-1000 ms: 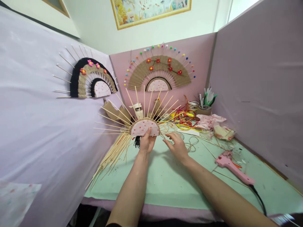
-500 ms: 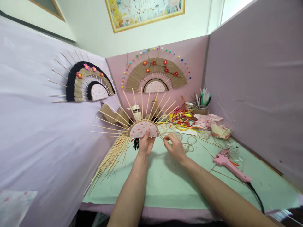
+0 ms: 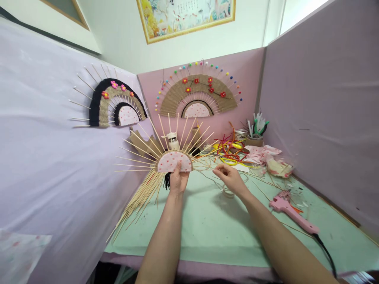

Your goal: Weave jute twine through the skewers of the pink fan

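I have the dotted half-circle [image 3: 166, 163] raised above the table [image 3: 207, 240], left of its middle and well back from the front edge, thin sticks [image 3: 186, 132] fanning from the curved rim. My left hand [image 3: 178, 182] grips its flat bottom edge, thumb on the face, the other fingers mostly hidden behind. The fingers of my right hand [image 3: 232, 179] are pinched together, it seems on 1 strand of twine [image 3: 204, 170] from the rim's right end. I judge the piece light and stiff, its sticks slim enough to snap, so the flat edge is the place to hold; the twine should be soft and limp unless pulled. Compared with 0.5 seconds ago, my right hand is farther from the rim, the strand looks straighter, and the half-circle sits closer to the table's left edge.
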`<state>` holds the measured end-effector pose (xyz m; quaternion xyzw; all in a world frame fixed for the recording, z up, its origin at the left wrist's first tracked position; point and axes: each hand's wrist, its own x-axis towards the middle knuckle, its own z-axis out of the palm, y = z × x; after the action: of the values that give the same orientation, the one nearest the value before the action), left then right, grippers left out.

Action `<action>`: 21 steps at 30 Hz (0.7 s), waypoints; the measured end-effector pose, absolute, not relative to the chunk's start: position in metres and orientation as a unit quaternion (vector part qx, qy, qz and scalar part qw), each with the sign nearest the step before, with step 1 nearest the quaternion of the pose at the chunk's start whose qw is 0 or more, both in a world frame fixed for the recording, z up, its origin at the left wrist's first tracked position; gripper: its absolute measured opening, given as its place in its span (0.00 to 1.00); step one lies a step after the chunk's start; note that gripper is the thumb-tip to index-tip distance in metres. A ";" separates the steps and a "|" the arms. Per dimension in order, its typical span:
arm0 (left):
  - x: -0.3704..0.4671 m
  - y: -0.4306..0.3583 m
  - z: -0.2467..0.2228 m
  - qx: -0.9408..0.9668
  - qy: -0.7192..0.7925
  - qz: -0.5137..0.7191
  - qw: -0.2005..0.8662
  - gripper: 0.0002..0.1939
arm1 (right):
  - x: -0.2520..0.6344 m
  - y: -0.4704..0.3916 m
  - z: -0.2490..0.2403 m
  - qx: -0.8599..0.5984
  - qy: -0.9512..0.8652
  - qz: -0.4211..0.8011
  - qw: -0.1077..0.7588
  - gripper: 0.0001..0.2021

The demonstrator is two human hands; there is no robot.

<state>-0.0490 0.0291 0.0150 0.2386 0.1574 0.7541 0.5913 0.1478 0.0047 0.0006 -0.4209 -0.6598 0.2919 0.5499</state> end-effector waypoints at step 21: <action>-0.046 0.021 0.014 0.335 0.199 0.666 0.635 0.14 | 0.184 0.006 0.020 -0.387 -0.481 0.159 0.770 0.10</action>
<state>-0.0462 0.0214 0.0145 0.3355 0.1994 0.6664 0.6353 0.1839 0.0058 0.0201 -0.3866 -0.4814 0.1586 0.7705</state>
